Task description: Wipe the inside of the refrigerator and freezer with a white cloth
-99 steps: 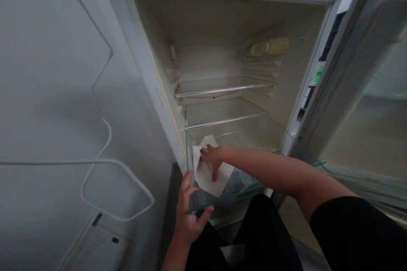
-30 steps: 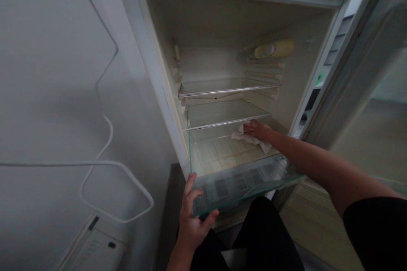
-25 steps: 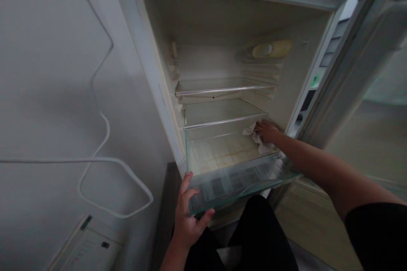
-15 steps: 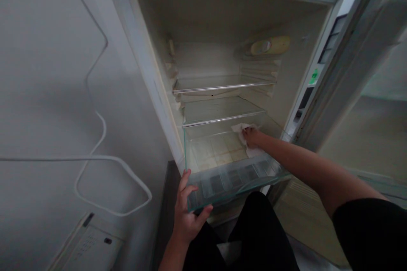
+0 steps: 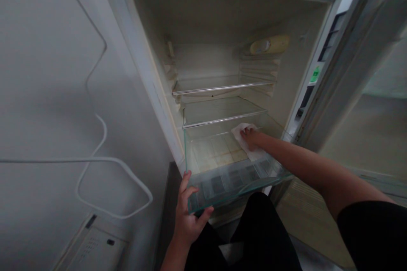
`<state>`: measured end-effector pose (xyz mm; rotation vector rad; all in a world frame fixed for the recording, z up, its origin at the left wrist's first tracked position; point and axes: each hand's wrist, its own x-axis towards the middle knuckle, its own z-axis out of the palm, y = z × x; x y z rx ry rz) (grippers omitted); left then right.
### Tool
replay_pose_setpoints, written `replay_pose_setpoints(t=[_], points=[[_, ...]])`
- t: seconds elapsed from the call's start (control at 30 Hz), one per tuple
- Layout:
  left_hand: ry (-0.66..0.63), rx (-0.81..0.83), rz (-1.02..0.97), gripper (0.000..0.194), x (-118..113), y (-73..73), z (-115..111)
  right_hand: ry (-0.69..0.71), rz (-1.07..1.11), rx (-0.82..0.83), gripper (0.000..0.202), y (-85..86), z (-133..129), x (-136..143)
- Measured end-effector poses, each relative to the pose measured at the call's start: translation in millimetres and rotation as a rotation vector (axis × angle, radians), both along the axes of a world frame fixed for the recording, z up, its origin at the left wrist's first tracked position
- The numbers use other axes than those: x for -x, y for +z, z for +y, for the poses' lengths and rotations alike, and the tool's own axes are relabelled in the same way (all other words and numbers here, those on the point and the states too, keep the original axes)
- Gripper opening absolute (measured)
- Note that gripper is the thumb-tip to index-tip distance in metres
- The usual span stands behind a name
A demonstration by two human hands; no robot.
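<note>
A clear fridge drawer with greenish edges is pulled partly out of the open fridge. My left hand grips its front left corner, thumb under the front and fingers along the left side. Inside the drawer, toward the right, my right hand presses a white wipe against the surface with bent fingers. The wipe is crumpled and spreads out around the hand. Brownish marks show on the drawer's bottom, left of the wipe.
Two glass shelves sit above the drawer. A yellowish bottle lies at the upper right inside. The fridge door stands open on the right. A white cable hangs along the left wall, above a pale box.
My right hand and the wipe have shifted slightly left, and the wipe lies more spread out. My left hand keeps its hold on the drawer corner.
</note>
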<state>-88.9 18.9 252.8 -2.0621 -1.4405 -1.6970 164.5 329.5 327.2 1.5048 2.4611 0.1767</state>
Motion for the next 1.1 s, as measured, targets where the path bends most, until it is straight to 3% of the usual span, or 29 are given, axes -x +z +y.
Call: replay_pose_setpoints(t=[0.17, 0.43, 0.7, 1.1], points=[[0.003, -0.001, 0.006, 0.047, 0.8, -0.4, -0.7, 0.008, -0.115, 0.017, 0.121, 3.2, -4.3, -0.8], [0.005, 0.005, 0.006, 0.046, 0.3, -1.0, -0.5, 0.017, -0.076, 0.001, 0.125, -6.7, 5.3, -2.8], [0.007, 0.013, 0.004, 0.046, 0.7, -2.0, -1.9, -0.02, -0.084, 0.039, 0.124, 4.2, -4.7, 1.6], [0.006, 0.018, 0.006, 0.047, 0.9, -1.7, -1.9, -0.006, -0.1, 0.022, 0.121, 2.4, -4.5, -0.2]])
